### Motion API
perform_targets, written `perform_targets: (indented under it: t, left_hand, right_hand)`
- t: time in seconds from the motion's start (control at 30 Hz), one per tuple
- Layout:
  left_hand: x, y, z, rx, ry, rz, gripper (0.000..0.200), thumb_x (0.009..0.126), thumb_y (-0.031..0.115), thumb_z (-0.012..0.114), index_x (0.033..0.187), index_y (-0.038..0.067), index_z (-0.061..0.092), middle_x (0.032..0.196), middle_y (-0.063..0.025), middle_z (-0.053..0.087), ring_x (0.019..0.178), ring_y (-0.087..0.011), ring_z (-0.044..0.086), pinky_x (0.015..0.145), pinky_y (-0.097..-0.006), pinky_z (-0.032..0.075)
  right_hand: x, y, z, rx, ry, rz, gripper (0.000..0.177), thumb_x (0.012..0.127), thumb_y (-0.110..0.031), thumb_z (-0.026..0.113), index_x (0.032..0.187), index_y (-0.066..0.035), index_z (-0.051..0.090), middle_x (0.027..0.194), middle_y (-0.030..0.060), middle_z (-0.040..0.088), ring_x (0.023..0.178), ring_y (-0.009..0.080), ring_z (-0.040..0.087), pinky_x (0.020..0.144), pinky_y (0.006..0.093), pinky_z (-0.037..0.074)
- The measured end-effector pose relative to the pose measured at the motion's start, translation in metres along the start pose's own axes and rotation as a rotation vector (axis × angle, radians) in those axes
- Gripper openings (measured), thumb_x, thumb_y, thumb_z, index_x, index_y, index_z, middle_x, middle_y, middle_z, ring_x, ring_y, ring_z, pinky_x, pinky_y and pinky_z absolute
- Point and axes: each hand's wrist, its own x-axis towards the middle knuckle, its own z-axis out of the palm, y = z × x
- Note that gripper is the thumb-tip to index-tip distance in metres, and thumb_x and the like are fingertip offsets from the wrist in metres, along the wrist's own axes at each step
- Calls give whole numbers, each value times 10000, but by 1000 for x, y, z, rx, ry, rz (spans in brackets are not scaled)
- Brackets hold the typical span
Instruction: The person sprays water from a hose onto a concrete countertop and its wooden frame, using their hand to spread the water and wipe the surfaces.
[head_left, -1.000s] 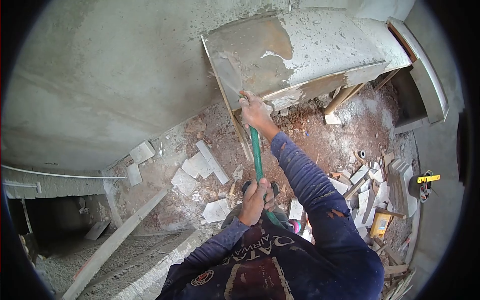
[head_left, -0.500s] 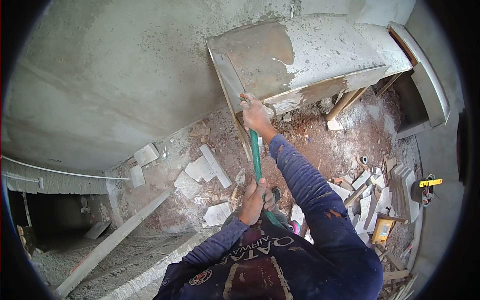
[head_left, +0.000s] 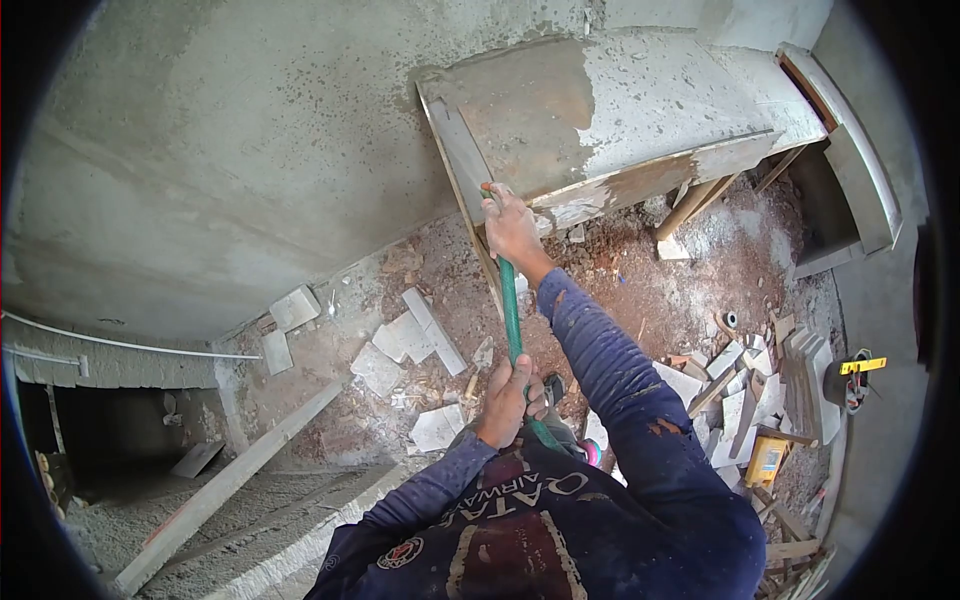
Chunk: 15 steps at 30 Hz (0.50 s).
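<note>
A green hose [head_left: 511,310] runs up from beside my body toward the concrete slab. My right hand [head_left: 513,232] is closed around its far end, with an orange tip showing past the fingers at the slab's near corner. Lower down, my left hand [head_left: 508,402] wraps the same hose close to my chest. The raised slab [head_left: 680,100] has a dark wet patch [head_left: 530,120] on its left part and a pale, speckled surface to the right. Boards edge its left end and front. Any water stream from the tip is too faint to make out.
Wooden props [head_left: 690,210] hold up the slab. Broken tile pieces [head_left: 405,338] lie on the reddish dirt floor. To the right are stacked tiles [head_left: 808,385], a yellow container [head_left: 766,462] and a bucket with tools [head_left: 848,385]. A long plank [head_left: 230,485] leans at lower left.
The wet patch on the slab has spread a little to the right, and its edge has changed shape. Both hands keep their hold on the hose. The view has shifted very slightly.
</note>
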Motion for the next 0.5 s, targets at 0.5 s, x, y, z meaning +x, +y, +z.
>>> perform_targets:
  t: [0.5]
  left_hand:
    - [5, 6, -10, -3, -3, 24, 375, 1005, 455, 459, 1009, 81, 430, 683, 2, 406, 543, -111, 417, 542, -309, 411]
  right_hand:
    - [5, -7, 7, 80, 56, 65, 311, 965, -165, 482, 1266, -95, 512, 712, 159, 608, 427, 230, 593, 439, 375, 507]
